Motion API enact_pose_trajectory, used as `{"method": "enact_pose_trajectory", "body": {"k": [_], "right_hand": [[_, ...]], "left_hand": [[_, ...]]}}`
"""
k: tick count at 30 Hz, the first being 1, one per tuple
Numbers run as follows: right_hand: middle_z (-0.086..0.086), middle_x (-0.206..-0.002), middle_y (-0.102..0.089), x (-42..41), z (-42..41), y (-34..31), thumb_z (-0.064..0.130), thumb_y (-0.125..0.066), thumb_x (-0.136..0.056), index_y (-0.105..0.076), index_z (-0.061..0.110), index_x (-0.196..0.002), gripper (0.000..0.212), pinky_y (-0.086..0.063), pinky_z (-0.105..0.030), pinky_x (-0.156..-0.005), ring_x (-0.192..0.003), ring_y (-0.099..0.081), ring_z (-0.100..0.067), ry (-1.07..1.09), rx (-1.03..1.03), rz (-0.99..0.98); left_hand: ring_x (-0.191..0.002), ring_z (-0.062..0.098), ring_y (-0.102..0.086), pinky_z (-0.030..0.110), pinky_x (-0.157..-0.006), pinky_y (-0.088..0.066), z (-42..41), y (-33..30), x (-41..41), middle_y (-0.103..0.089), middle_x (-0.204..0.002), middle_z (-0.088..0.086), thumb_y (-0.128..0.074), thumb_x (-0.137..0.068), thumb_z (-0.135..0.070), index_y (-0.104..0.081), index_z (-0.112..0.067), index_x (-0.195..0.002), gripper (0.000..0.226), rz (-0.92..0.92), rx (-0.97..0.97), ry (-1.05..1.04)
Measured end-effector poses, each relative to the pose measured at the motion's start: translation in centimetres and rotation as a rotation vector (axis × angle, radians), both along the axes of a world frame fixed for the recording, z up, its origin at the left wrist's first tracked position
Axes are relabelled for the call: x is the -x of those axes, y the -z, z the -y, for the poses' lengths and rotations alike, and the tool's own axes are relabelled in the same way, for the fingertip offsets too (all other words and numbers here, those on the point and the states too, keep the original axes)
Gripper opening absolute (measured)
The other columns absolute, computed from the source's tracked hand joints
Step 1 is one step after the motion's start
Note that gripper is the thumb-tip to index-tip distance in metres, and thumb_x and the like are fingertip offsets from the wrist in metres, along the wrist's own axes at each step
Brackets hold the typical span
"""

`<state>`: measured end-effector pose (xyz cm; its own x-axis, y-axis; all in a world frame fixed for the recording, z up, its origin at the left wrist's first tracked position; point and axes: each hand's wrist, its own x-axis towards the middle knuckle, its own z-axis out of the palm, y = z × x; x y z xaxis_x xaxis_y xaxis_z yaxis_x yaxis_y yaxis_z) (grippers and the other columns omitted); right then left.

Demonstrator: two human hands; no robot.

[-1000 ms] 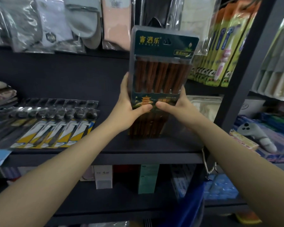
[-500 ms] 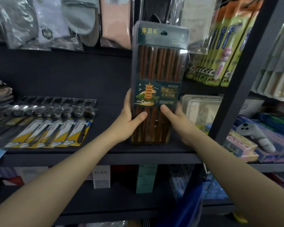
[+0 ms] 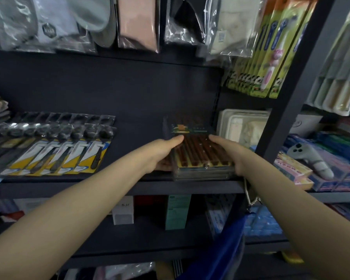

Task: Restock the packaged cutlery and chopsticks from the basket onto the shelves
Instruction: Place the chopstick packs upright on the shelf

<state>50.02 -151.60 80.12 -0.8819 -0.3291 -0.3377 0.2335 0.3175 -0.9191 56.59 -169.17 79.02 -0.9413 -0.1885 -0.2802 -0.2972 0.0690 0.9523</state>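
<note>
Head view: left hand [image 3: 160,153] and right hand [image 3: 233,153] grip the chopstick pack [image 3: 200,153] by its sides, likely to square it flat on the shelf [image 3: 150,186], right of the knives [image 3: 69,156].

A shop: dark shelves [image 3: 117,184] stocked with packaged goods [image 3: 271,57].

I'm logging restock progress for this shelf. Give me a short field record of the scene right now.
item: clear plastic pack of brown wooden chopsticks, lying flat on the dark shelf
left hand: grips the pack's left edge
right hand: grips its right edge
left neighbour: row of carded spoons and knives
right neighbour: white plastic trays
</note>
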Motion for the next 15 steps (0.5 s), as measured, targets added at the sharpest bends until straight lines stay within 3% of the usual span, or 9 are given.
{"method": "enact_pose_trajectory", "body": {"k": [1,4,5,8,10,11,13,15], "right_hand": [[0.001,-0.136,-0.050,0.5,-0.3,0.0,0.056,-0.056,-0.083,-0.050,0.023,-0.132,0.059,-0.037,-0.037,-0.106,-0.125,-0.047,-0.023,0.029,-0.010,-0.002],[-0.004,-0.103,-0.065,0.6,-0.5,-0.4,0.044,-0.056,-0.089,-0.060,0.016,-0.102,0.031,-0.048,-0.028,-0.069,-0.083,-0.060,-0.020,0.104,0.037,0.000],[-0.005,-0.098,-0.066,0.8,-0.6,-0.3,0.042,-0.057,-0.088,-0.060,0.014,-0.101,0.030,-0.049,-0.028,-0.067,-0.078,-0.060,-0.020,0.125,0.027,-0.002],[-0.008,-0.104,-0.066,1.0,-0.8,-0.4,0.039,-0.059,-0.087,-0.055,0.007,-0.121,0.047,-0.052,-0.030,-0.074,-0.083,-0.062,-0.022,0.131,-0.088,-0.075],[-0.003,-0.102,-0.062,0.4,-0.8,-0.4,0.036,-0.054,-0.092,-0.047,0.005,-0.129,0.049,-0.047,-0.027,-0.071,-0.086,-0.060,-0.020,0.058,-0.227,-0.232],[-0.004,-0.110,-0.058,0.1,-0.8,-0.4,0.036,-0.051,-0.093,-0.041,0.006,-0.134,0.052,-0.045,-0.027,-0.077,-0.097,-0.058,-0.023,-0.003,-0.335,-0.381],[-0.010,-0.135,-0.048,-0.9,-1.2,-0.3,0.038,-0.050,-0.093,-0.032,0.009,-0.140,0.058,-0.038,-0.028,-0.092,-0.121,-0.048,-0.026,-0.132,-0.473,-0.719],[-0.009,-0.145,-0.040,-1.8,-2.1,-0.2,0.041,-0.054,-0.089,-0.032,0.012,-0.142,0.065,-0.030,-0.021,-0.100,-0.132,-0.040,-0.023,-0.327,-0.537,-0.906]], "left_hand": [[-0.077,0.015,-0.058,0.025,-0.057,-0.053,-0.2,-0.1,0.5,-0.060,-0.091,-0.001,-0.053,-0.084,-0.052,-0.051,-0.015,-0.118,0.049,0.002,-0.004,0.010],[-0.076,0.018,-0.058,0.032,-0.073,-0.055,-0.7,-0.1,1.9,-0.061,-0.084,0.003,-0.049,-0.085,-0.055,-0.057,-0.012,-0.117,0.054,0.016,-0.003,0.038],[-0.074,0.018,-0.058,0.033,-0.074,-0.054,-1.0,-0.1,2.3,-0.062,-0.084,0.004,-0.046,-0.085,-0.058,-0.056,-0.011,-0.118,0.059,0.033,0.062,0.059],[-0.081,0.023,-0.059,0.030,-0.070,-0.049,-1.8,-0.3,2.9,-0.061,-0.109,0.012,-0.030,-0.085,-0.067,-0.048,-0.007,-0.125,0.075,0.056,0.570,0.142],[-0.100,0.030,-0.055,0.033,-0.081,-0.047,-1.9,-0.5,3.4,-0.048,-0.132,0.019,-0.020,-0.084,-0.070,-0.045,-0.005,-0.128,0.082,0.051,0.990,0.136],[-0.108,0.032,-0.052,0.035,-0.086,-0.046,-1.9,-0.4,3.5,-0.042,-0.137,0.020,-0.017,-0.085,-0.069,-0.045,-0.004,-0.129,0.083,0.037,1.085,0.110],[-0.120,0.032,-0.046,0.033,-0.092,-0.041,-1.7,-0.2,3.6,-0.037,-0.142,0.019,-0.019,-0.090,-0.061,-0.038,-0.004,-0.134,0.074,-0.022,1.030,0.078],[-0.132,0.027,-0.035,0.028,-0.099,-0.032,-0.9,0.5,3.6,-0.028,-0.150,0.013,-0.027,-0.095,-0.049,-0.022,-0.008,-0.142,0.063,-0.105,0.777,0.091]]}}
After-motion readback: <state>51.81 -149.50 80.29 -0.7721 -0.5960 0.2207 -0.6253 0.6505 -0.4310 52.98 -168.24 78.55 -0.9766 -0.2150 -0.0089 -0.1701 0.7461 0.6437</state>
